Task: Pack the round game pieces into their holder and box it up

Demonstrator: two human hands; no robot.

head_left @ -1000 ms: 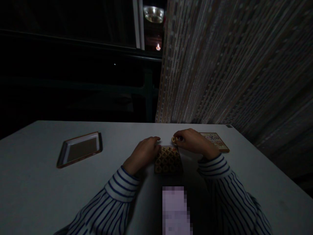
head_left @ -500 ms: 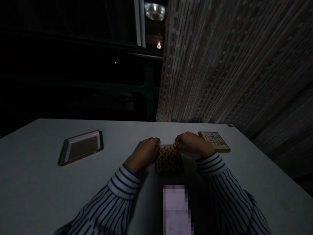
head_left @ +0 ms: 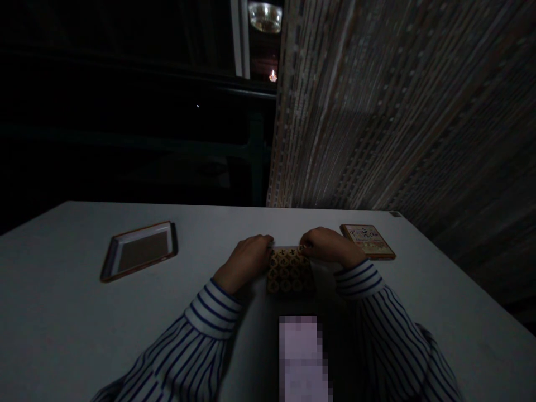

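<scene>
Discs (head_left: pixel 285 273) lie in rows. The right hand (head_left: pixel 329 244) touches the far-right one, grip unclear; the left hand (head_left: pixel 243 261) curls half-open at left.

head camera | forward-down over hands (head_left: pixel 245 259) | table (head_left: pixel 201 229) near | dark background (head_left: pixel 125 111) distance unclear

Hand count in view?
2. The left hand is by the far left corner of the rows of round pieces; the right hand is at their far right corner. No others show, though the dark background could hide some.
</scene>
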